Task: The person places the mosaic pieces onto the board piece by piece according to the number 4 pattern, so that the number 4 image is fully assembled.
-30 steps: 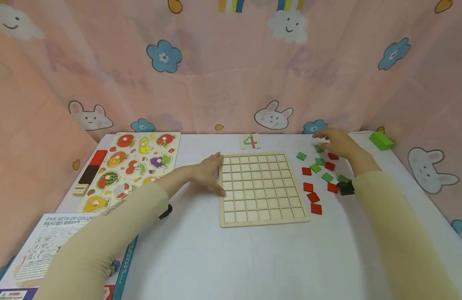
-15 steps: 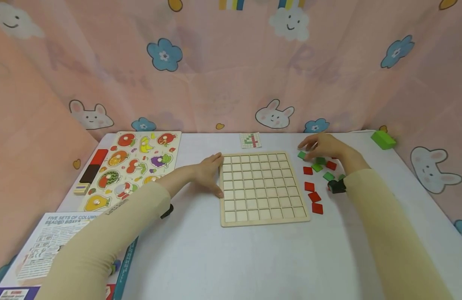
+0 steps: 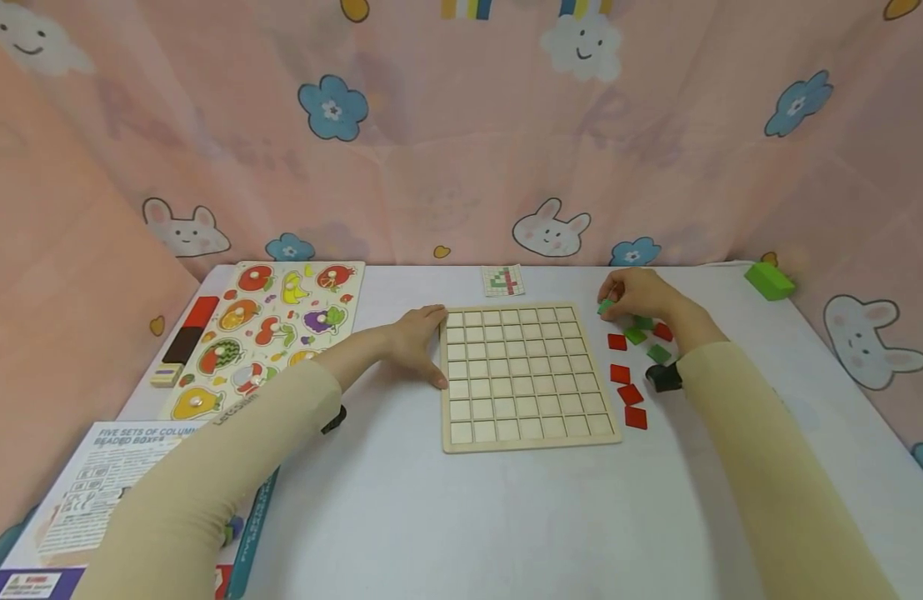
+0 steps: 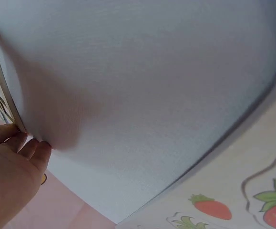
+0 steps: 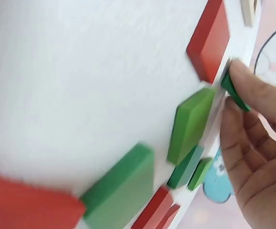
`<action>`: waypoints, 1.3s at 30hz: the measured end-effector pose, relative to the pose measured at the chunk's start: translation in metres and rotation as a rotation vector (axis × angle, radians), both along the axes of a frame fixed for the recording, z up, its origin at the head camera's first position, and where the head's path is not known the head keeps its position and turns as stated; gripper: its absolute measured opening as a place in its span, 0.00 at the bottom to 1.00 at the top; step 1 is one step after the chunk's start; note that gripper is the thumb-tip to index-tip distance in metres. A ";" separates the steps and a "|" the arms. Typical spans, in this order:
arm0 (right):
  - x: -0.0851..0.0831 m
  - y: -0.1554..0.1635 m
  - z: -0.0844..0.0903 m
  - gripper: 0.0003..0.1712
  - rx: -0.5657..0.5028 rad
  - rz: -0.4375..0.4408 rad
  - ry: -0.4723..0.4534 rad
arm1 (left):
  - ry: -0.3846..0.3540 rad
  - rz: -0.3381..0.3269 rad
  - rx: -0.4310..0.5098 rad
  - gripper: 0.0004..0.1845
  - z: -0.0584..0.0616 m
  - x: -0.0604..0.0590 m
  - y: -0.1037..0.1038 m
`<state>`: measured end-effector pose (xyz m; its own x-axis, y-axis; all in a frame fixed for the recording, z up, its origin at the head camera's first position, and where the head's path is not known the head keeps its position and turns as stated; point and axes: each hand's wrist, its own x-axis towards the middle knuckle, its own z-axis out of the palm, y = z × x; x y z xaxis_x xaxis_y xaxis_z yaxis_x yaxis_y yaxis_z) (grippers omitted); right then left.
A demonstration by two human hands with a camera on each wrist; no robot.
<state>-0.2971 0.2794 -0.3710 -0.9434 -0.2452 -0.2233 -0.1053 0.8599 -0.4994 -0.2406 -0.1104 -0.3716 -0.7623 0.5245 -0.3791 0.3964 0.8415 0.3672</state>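
The right hand pinches a small green tile between thumb and fingertips, just past the far right corner of the wooden grid board. The right wrist view shows the same pinch, the green tile edge-on at the fingertips, with a red tile and another green tile lying on the desk close by. More red and green tiles lie scattered on the white desk between the board's right edge and the right forearm.

The left hand rests with fingers straight against the board's left edge, holding nothing; its fingers touch the rim. The board's squares hold no tiles.

Behind the board lies a small pattern card with red and green squares. At the left lies a fruit puzzle, and nearer the person a box printed "FIVE SETS OF COLUMN BEADED BOXES", partly covered by the sleeve. A green block sits at the far right corner of the desk.
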 end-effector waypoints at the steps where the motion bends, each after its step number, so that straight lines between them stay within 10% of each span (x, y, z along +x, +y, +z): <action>1: 0.000 -0.002 0.001 0.17 -0.015 -0.003 0.011 | -0.005 0.001 0.000 0.67 0.000 0.000 0.000; 19: -0.003 -0.080 0.003 0.09 -0.221 0.173 0.087 | -0.071 0.013 -0.007 0.67 0.002 0.002 -0.001; 39: 0.003 -0.088 0.000 0.13 -0.100 0.251 0.116 | -0.063 0.000 -0.029 0.66 0.005 0.003 0.000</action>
